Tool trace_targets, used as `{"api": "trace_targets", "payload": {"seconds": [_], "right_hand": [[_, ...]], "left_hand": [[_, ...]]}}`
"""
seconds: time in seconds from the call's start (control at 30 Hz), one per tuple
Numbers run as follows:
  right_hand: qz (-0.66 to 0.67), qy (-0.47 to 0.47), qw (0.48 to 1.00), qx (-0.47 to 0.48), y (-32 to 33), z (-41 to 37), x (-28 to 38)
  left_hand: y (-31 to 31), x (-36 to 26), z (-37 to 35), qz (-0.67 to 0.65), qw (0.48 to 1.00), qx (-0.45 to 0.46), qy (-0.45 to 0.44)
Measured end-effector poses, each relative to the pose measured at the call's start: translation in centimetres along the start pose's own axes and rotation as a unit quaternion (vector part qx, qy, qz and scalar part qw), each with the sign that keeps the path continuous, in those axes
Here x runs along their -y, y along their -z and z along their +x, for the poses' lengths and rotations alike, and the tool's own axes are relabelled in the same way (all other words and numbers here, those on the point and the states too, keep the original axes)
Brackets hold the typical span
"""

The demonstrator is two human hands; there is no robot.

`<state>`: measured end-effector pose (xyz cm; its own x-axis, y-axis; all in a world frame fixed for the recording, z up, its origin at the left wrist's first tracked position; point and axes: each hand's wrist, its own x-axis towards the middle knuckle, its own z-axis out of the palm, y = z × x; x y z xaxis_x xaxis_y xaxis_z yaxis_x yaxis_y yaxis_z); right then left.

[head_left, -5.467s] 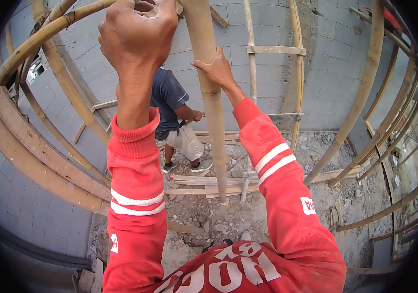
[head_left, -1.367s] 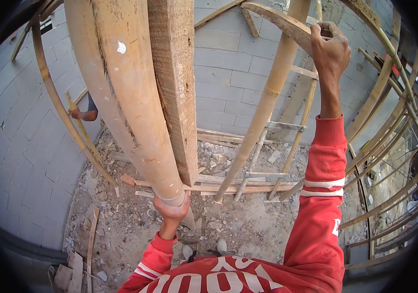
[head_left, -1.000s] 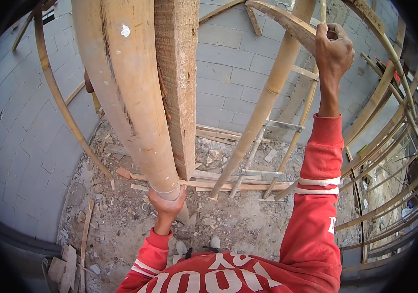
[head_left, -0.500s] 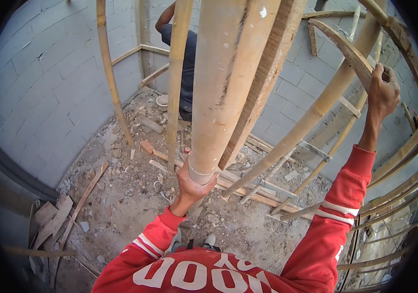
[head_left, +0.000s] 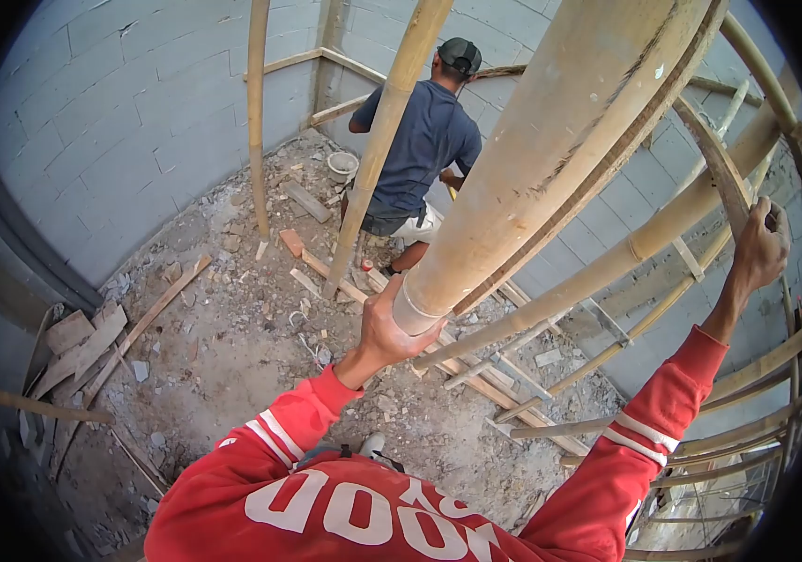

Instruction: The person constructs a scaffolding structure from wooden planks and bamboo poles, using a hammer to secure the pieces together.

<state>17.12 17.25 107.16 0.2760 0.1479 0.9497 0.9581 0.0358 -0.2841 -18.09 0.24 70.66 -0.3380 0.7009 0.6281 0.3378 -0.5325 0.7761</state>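
Observation:
A thick, pale bamboo pole (head_left: pixel 551 155) slants up from the middle, large and close to me. My left hand (head_left: pixel 394 328) is wrapped around its lower end, just at a whitish ring. Behind the pole runs a rough wooden board (head_left: pixel 598 183), partly hidden by it. Out to the right, my right hand (head_left: pixel 763 245) has its fingers curled closed at the lower end of a curved-looking wooden strip (head_left: pixel 718 167). A second bamboo pole (head_left: pixel 640 245) passes diagonally between my hands.
A person in a dark T-shirt and cap (head_left: pixel 424 140) is low by the block wall (head_left: pixel 176 122), back towards me. Thin upright poles (head_left: pixel 392 122) stand nearby. Rubble, planks (head_left: pixel 143 332) and a white bucket (head_left: pixel 342 167) lie on the ground. Bamboo framing (head_left: pixel 729 384) crowds the right.
My view has shifted, bringing the other person's back and head into sight. The thick pole now leans more to the right. Both hands keep their positions on the bamboo and the strip.

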Motion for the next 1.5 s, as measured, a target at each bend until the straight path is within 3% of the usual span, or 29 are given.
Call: {"api": "trace_targets", "payload": {"seconds": [0.83,1.1,1.17,1.5], "right_hand": [[-0.017,0.009,1.000,0.015,-1.3,1.6,-2.4],[0.011,0.015,1.000,-0.013,0.6,-0.2,0.6],[0.016,0.021,0.999,-0.026,1.2,-0.8,1.6],[0.044,0.008,0.998,-0.037,1.4,-1.3,2.5]], "left_hand": [[-0.3,0.1,0.2,-0.008,0.999,-0.030,-0.009],[-0.1,0.1,0.0,-0.041,0.999,0.028,0.009],[-0.2,0.4,0.1,-0.017,1.000,-0.011,-0.023],[0.1,1.0,-0.4,-0.003,1.000,0.008,-0.024]]}}
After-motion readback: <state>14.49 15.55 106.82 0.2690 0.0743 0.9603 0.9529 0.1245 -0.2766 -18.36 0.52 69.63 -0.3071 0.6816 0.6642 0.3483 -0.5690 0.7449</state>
